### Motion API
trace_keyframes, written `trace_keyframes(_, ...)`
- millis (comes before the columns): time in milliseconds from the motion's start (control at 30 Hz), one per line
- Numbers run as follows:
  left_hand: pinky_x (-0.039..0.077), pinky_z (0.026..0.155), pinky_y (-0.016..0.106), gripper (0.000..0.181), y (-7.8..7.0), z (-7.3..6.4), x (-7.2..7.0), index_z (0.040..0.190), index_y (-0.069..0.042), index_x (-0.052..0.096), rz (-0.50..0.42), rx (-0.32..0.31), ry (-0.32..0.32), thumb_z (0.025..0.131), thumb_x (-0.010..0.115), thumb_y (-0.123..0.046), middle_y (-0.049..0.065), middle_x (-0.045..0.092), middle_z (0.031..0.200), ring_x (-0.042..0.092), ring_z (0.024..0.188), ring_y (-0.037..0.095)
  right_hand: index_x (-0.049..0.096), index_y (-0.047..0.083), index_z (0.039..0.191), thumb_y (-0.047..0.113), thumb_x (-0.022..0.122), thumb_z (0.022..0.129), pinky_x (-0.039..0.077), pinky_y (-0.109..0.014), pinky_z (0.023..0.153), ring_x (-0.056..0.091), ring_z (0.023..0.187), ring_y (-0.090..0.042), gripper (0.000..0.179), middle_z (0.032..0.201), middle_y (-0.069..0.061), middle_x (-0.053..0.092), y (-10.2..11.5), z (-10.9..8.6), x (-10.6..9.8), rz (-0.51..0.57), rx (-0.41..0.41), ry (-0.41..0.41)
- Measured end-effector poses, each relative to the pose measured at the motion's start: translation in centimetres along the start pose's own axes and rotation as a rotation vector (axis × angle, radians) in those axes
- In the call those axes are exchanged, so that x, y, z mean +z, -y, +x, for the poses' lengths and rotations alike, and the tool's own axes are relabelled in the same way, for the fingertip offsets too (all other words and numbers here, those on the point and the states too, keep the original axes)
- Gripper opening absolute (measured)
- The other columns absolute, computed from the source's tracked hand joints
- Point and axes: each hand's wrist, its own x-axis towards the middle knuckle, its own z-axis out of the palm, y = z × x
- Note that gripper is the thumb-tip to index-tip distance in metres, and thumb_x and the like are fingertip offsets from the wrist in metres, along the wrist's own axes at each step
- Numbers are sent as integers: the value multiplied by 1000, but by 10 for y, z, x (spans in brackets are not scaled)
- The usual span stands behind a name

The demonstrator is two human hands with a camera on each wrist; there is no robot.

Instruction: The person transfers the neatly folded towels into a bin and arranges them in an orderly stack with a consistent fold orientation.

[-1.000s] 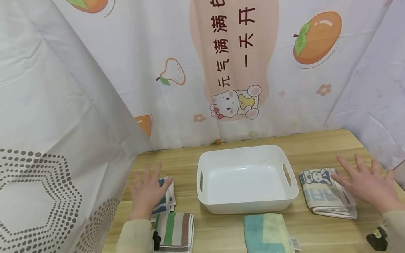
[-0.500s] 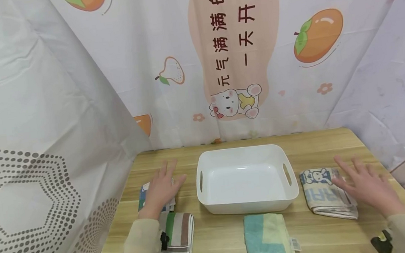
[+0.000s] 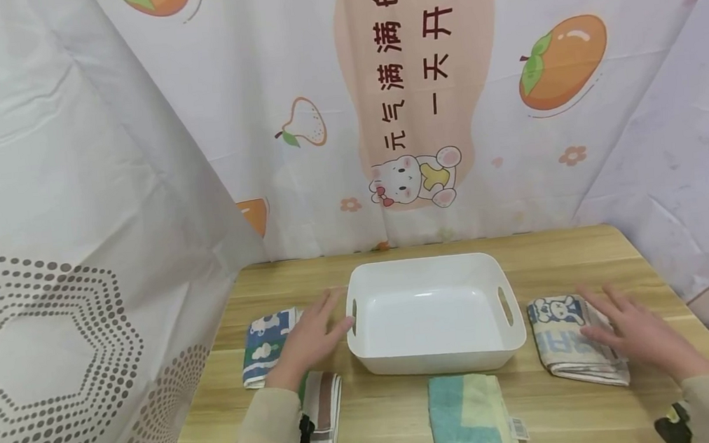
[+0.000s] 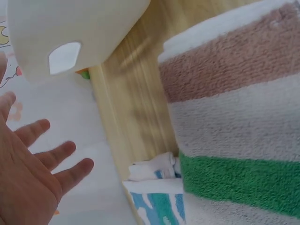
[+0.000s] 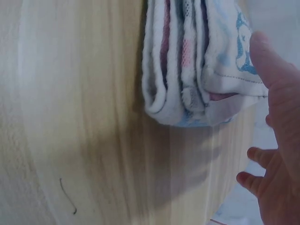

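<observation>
Left hand (image 3: 310,338): fingers extended and spread apart, palm side visible in the left wrist view at lower left. In the head view it lies left of centre, fingertips overlapping the left rim of the white basket; whether they touch it cannot be told.

Right hand (image 3: 639,337): thumb and fingers apart, lower right of the head view, slightly blurred, over the right edge of the bear-print towel. Contact cannot be told.

White basket (image 3: 437,365): rectangular, rounded corners, oval handle slot in each short end; upright, just below the centre of the head view.

Bear-print towel (image 3: 558,344): cream and blue, folded flat, pale lettering beneath the bear; right of the basket. Its layered fold shows at the top of the right wrist view.

Blue towel (image 3: 270,341): white, green and blue pattern, folded; left of the basket, beside the left hand.

Striped towel (image 3: 326,400): green, grey and brown bands, folded; lower left, partly hidden by the left forearm.

Teal-and-yellow towel (image 3: 466,416): folded, lower centre, white label (image 3: 519,429) at its right side.

Table (image 3: 378,423): wood-grain top, beneath all the above.

Curtain (image 3: 222,85): white, orange fruit motifs, dark red Chinese characters; upper frame.

Sleeves (image 3: 262,433): cream, one per forearm, lower edge.
</observation>
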Motion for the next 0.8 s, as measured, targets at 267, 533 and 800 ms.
trace_keyframes(267,32,113,68,68,3,-1,11,163,-34,27,10,54,17,103,46,-61,3,26,168,33,149,40,25,25,164,41,70,96,33,-85,88,34,125,-72,83,156,-41,22,-5,-4,11,20,-78,-11)
trace_keyframes(533,32,116,64,64,-1,-4,16,162,-38,27,4,64,40,104,40,-62,-5,21,170,31,151,35,26,31,163,37,73,94,35,-83,89,36,125,-72,84,160,-38,17,-6,-7,18,34,-104,-15)
trace_keyframes(800,31,118,58,59,3,-4,21,161,-37,31,0,84,31,106,39,-57,-2,27,168,34,150,34,26,22,164,36,75,93,40,-79,87,40,122,-71,87,161,-38,15,-8,-5,25,67,-103,-5)
